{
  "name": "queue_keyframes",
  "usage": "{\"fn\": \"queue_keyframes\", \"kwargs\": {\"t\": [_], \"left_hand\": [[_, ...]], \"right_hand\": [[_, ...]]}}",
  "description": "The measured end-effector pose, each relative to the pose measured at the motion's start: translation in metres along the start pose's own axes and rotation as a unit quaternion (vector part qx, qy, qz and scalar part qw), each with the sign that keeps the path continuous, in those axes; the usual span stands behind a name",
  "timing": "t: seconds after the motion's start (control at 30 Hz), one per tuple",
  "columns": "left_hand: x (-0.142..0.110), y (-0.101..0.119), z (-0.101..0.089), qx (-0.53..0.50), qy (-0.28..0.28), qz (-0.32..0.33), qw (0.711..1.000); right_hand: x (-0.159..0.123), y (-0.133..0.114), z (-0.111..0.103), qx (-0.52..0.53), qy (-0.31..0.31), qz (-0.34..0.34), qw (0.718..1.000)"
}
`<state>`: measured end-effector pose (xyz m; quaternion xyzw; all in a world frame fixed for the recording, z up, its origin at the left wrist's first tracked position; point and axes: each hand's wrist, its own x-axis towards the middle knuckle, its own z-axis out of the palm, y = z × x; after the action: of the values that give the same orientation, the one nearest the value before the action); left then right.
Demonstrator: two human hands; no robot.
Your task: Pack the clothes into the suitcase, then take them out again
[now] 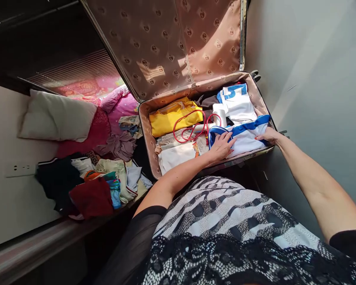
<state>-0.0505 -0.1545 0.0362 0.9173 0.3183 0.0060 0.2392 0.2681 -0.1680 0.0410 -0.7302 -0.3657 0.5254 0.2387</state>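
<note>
Beside grey wall (311,79), open suitcase with tan patterned lining (157,59); inside, near right corner, folded white-and-blue cloth garment (245,139). Left hand (222,147) spread loosely on top; right hand (269,135) at right edge, grip unclear. Probably light, soft, floppy; best held by both sides.

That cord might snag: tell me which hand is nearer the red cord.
Left. The left hand lies on the blue-and-white garment, close beside the red cord; the right hand is farther right, at the garment's edge.
</note>
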Motion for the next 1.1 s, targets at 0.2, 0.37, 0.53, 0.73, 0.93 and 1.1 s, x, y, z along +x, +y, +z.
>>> {"fn": "queue_keyframes", "kwargs": {"t": [0.2, 0.37, 0.53, 0.73, 0.93, 1.1], "left_hand": [[0.025, -0.003, 0.011, 0.066, -0.061, -0.017, 0.996], [0.029, -0.009, 0.03, 0.087, -0.089, 0.024, 0.992], [0.018, -0.016, 0.052, 0.043, -0.097, 0.057, 0.993], [-0.013, -0.018, 0.058, -0.047, -0.11, -0.129, 0.984], [-0.03, -0.028, 0.021, -0.14, -0.084, -0.059, 0.985], [-0.115, -0.043, -0.009, -0.249, 0.056, -0.082, 0.963]], "right_hand": [[-0.01, -0.008, 0.018, -0.365, 0.16, -0.082, 0.914], [-0.022, 0.001, 0.046, -0.546, 0.011, -0.078, 0.834], [0.007, 0.01, 0.048, -0.555, -0.093, 0.039, 0.826], [0.01, 0.008, 0.049, -0.582, -0.069, 0.026, 0.81], [0.002, -0.01, 0.05, -0.608, -0.024, -0.004, 0.793], [-0.012, -0.018, 0.068, -0.574, 0.041, -0.147, 0.805]]}}
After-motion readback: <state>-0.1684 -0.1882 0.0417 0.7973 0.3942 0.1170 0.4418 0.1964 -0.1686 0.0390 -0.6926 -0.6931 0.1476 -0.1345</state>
